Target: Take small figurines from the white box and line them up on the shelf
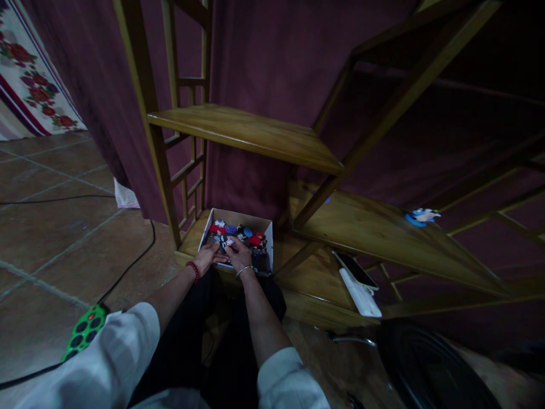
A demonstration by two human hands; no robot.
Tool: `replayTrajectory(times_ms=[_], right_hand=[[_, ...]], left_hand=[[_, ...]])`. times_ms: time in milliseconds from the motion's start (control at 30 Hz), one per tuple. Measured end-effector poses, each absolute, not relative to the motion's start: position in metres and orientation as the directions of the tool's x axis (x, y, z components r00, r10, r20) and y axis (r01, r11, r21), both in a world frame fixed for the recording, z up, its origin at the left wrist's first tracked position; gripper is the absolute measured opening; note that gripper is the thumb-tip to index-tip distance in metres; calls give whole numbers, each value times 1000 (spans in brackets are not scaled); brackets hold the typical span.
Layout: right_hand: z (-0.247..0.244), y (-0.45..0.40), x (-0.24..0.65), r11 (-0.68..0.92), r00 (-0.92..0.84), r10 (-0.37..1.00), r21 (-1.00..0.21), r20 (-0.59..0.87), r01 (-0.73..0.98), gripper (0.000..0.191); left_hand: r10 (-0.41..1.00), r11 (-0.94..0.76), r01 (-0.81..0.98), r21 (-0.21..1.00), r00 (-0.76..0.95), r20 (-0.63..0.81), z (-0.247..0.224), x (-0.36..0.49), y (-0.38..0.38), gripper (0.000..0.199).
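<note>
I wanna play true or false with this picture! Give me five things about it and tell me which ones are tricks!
1. The white box has small figurines inside. True.
2. The red beaded bracelet is on the right wrist. False: the red beaded bracelet is on the left wrist.
3. The left hand and the right hand are both at the box. True.
4. The power strip on the floor is yellow. False: the power strip is green.
5. A blue-and-white figurine is on a wooden shelf, away from the box. True.
</note>
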State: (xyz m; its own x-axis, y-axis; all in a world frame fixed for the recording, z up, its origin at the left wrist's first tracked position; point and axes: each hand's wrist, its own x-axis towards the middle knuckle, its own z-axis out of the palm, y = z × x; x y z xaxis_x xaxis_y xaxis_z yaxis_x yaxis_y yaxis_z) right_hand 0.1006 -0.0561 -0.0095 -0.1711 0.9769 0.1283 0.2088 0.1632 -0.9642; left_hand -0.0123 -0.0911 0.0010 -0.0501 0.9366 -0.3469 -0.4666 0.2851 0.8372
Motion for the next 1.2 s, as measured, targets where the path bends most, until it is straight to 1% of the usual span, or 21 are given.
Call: replayTrajectory(times_ms=[133, 367, 633, 733, 867, 1067, 1200], right_hand=[[-11, -56, 100, 168, -184, 974, -965, 131, 201, 33], [-7, -57, 101, 183, -171, 975, -945, 140, 270, 32], [1, -60, 101, 201, -164, 974, -929, 157, 309, 33], [-1, -61, 102, 222, -171, 970, -919, 174, 326, 36], [-3, -60, 103, 232, -182, 967, -914, 180, 332, 38], [-3, -62, 101, 258, -194, 961, -900, 200, 351, 30], [-3, -62, 100, 280, -191, 956, -880, 221, 383, 28]], left_hand=[[939, 271, -475, 837, -60, -338, 1, -12, -91, 22], [944, 253, -500, 829, -61, -325, 0, -12, -91, 18], [933, 253, -530, 810, -86, -348, 6, -11, -92, 6], [931, 255, -539, 803, -87, -354, 6, -10, -92, 7], [933, 231, -536, 812, -116, -342, 7, -8, -93, 15], [932, 227, -541, 810, -121, -342, 8, -8, -92, 15], [936, 224, -545, 808, -112, -334, 3, -9, -91, 15]])
